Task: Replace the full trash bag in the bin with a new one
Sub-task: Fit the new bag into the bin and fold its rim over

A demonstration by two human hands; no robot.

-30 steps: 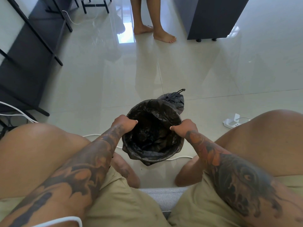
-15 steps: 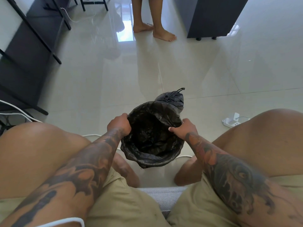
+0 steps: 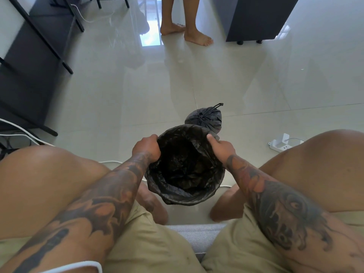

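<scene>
A small round bin stands on the floor between my knees, lined with a new black trash bag (image 3: 185,186) whose edge is folded down over the rim and hides the bin's wall. My left hand (image 3: 146,147) grips the bag's edge at the left of the rim, fingers curled over it. My right hand (image 3: 221,145) holds the edge at the right of the rim, thumb on the plastic. Just behind the bin sits the full trash bag (image 3: 203,120), tied shut with its knot on top.
A white power strip (image 3: 279,144) with a cable lies on the tiles to the right. A white cord runs under the bin. Another person's bare feet (image 3: 189,34) stand far ahead beside a dark cabinet (image 3: 256,18). Black furniture legs (image 3: 39,34) line the left.
Both hands slid along the rim toward its far side, smoothing the bag's edge down over the bin. The full bag behind has not moved.
</scene>
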